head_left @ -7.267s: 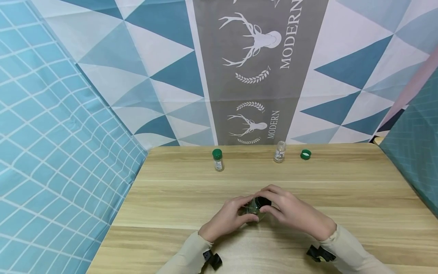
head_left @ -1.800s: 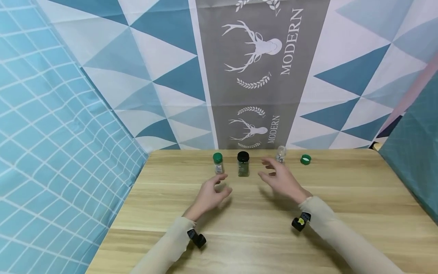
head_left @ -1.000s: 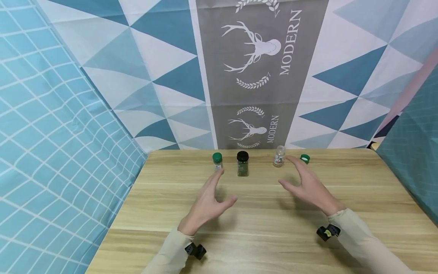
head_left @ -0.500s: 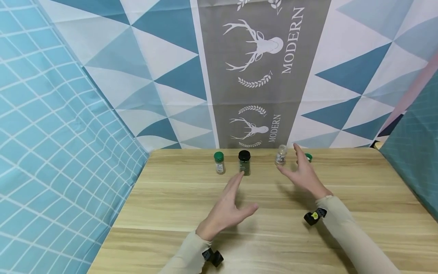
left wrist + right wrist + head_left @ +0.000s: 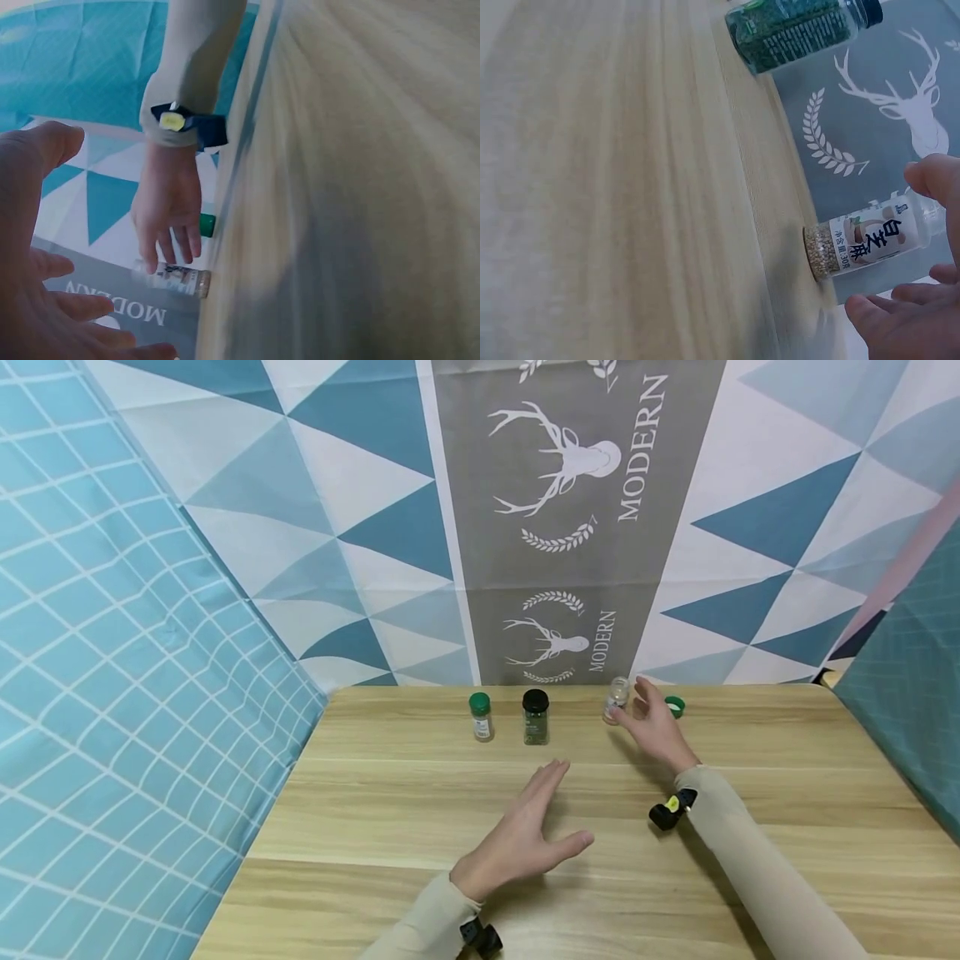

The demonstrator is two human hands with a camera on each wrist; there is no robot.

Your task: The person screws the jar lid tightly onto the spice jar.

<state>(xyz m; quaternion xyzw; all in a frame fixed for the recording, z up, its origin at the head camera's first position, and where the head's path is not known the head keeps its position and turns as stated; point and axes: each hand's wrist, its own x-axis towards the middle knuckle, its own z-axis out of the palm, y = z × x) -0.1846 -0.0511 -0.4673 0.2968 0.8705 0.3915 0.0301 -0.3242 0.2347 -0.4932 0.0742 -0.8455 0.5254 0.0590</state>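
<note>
My right hand (image 5: 655, 724) is beside an uncapped glass jar (image 5: 618, 697) at the table's back edge, thumb and fingers spread around its side. In the right wrist view this jar (image 5: 870, 238) stands upright with pale sesame-like seeds at its bottom and a white label; no firm grip on it shows. A green cap (image 5: 675, 706) lies just right of that hand. My left hand (image 5: 517, 843) hovers over the table's middle, fingers straight and thumb apart, holding nothing. Nearest ahead of it is a black-capped jar (image 5: 536, 718) of dark green flakes.
A small green-capped jar (image 5: 481, 717) stands left of the black-capped one, along the back of the wooden table (image 5: 390, 810). A patterned cloth (image 5: 375, 527) hangs right behind the table, and a blue checked cloth (image 5: 150, 693) hangs at the left.
The black-capped jar, earlier between both hands, now stands at the back. My right hand has moved in closer to the uncapped jar. My left hand has drawn back toward the front and right.
</note>
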